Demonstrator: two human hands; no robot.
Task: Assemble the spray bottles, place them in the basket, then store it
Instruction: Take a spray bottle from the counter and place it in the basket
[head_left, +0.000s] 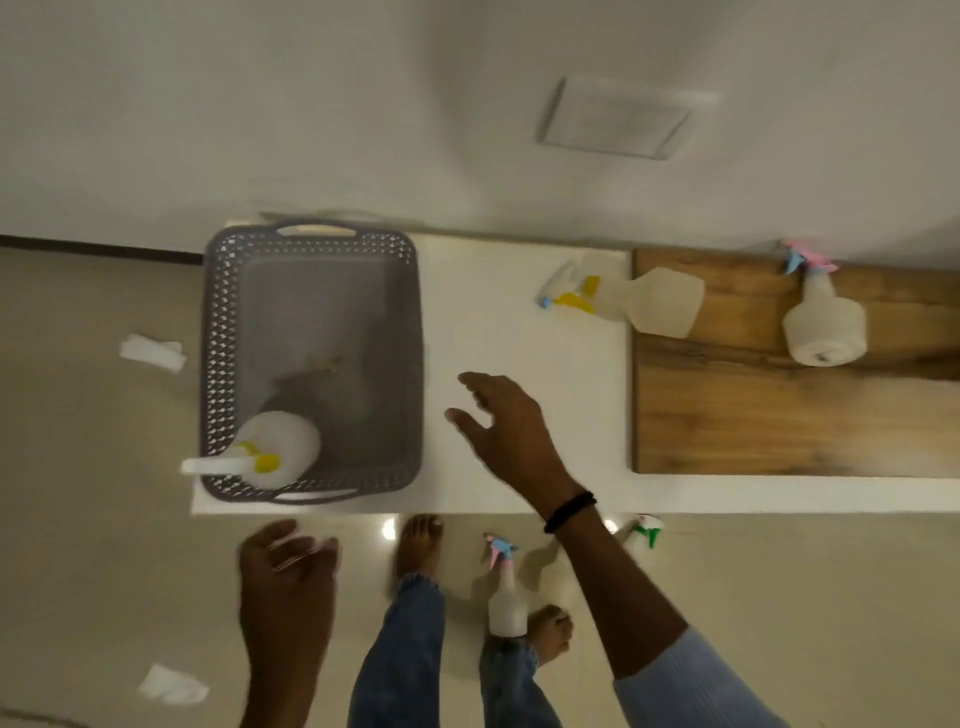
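Observation:
A grey perforated basket (311, 249) stands on the left end of the white counter (519, 467). One spray bottle with a yellow and white head (280, 441) stands in its near left corner. A second yellow-headed bottle (654, 301) lies on its side at the back of the counter. A pink and blue headed bottle (823, 322) lies on the wooden board (779, 415). My right hand (504, 426) hovers over the counter, fingers spread, holding nothing. My left hand (285, 577) hangs in front of the counter edge, empty, fingers apart.
On the floor stands another pink and blue headed bottle (506, 597) by my feet, and a green sprayer head (644, 532) shows under the counter edge. Two white scraps (153, 352) (174, 686) lie on the floor at the left. A wall rises behind the counter.

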